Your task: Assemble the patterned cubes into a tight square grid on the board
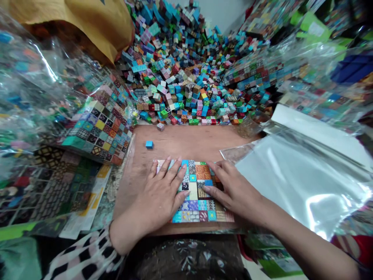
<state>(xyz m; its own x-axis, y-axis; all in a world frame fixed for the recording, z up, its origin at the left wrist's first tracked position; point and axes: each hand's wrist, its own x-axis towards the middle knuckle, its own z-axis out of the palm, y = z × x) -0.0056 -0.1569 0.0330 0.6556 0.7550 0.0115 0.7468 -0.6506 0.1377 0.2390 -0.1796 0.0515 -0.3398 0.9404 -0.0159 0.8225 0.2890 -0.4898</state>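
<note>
Left hand (159,194) and right hand (237,192) lie flat and open on a patch of small patterned cubes (194,206), lower centre of the frame.

I read both palms down with the fingers spread, neither hand closed around anything; the left fingertips rest along the patch's upper left, the right fingers across its right side. The patch sits packed edge to edge on a wooden board (186,140), with a loose blue cube (149,144) near it, above and left. I judge the cubes light and stiff, but apt to slide apart: pinch a single cube by opposite faces, and steady the patch from its outer edges. A big heap of cubes (180,77) fills the upper centre of the frame.
</note>
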